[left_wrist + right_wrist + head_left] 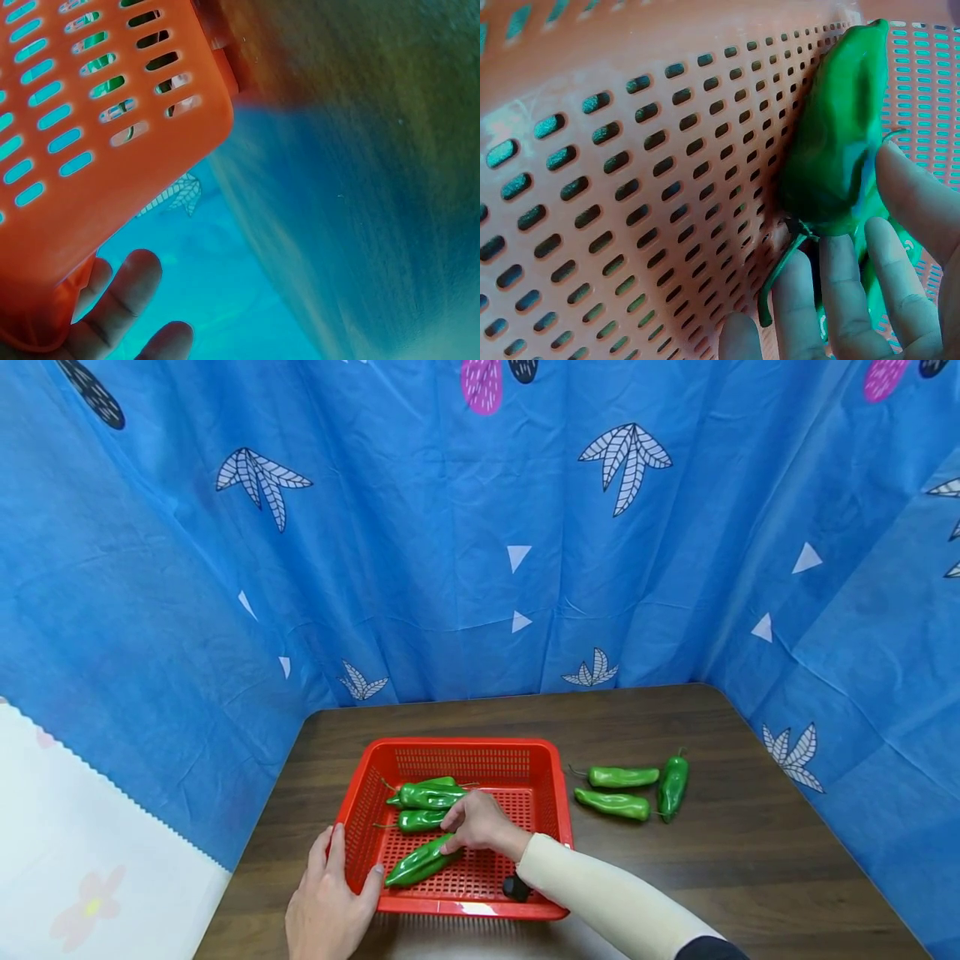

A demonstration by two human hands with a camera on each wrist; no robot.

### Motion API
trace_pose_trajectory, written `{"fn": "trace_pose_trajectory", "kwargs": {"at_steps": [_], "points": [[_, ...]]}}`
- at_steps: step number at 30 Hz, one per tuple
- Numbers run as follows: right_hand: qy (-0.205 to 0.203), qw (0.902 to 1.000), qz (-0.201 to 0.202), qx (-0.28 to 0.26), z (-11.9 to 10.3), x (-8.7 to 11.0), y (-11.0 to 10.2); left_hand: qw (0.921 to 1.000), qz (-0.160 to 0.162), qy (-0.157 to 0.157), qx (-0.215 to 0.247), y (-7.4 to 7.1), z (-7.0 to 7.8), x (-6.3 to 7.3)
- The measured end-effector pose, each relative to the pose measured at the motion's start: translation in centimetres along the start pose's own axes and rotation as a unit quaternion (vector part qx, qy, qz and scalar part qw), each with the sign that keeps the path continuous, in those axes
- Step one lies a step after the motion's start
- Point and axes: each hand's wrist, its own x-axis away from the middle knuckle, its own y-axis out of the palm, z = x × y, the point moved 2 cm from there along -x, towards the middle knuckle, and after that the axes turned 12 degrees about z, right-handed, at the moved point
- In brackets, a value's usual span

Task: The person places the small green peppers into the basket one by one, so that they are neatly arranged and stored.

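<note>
My left hand (330, 893) holds the near left corner of a red plastic basket (453, 907). In the left wrist view, fingers (124, 300) lie by the basket's rim. Inside the basket, my right hand (480, 822) is at the stem end of a green pepper (412, 868). The right wrist view shows thumb and fingers spread apart, their tips touching or very near that pepper (840, 127). Behind the hand lie several more green peppers (427, 797), one partly hidden by my fingers. A stem shows beyond my thumb.
On the wooden table (727, 860), right of the basket, lie two light green peppers (622, 778) and a darker one (672, 787). A small black object (516, 888) is below my right wrist. Blue patterned curtain (450, 568) surrounds the table's back and sides.
</note>
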Motion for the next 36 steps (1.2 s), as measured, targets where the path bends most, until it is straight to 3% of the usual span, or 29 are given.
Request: {"fn": "trace_pose_trajectory", "kwargs": {"at_steps": [6,15,24,36], "points": [[0.009,0.9995,0.001,-0.031,-0.3,0.1,-0.2,1.0000,-0.003,0.000,-0.002,0.0,0.0,0.0],[0.057,0.9927,-0.010,-0.106,-0.5,0.0,-1.0,1.0000,0.002,0.003,0.002,0.1,0.0,-0.1],[0.051,0.9894,0.016,-0.135,-2.1,-0.5,-3.5,0.9999,0.012,0.004,0.007,0.1,0.0,0.0],[0.005,0.9834,0.070,-0.167,-3.8,0.2,-7.1,0.9998,0.018,0.004,0.005,0.2,0.0,0.1]]}}
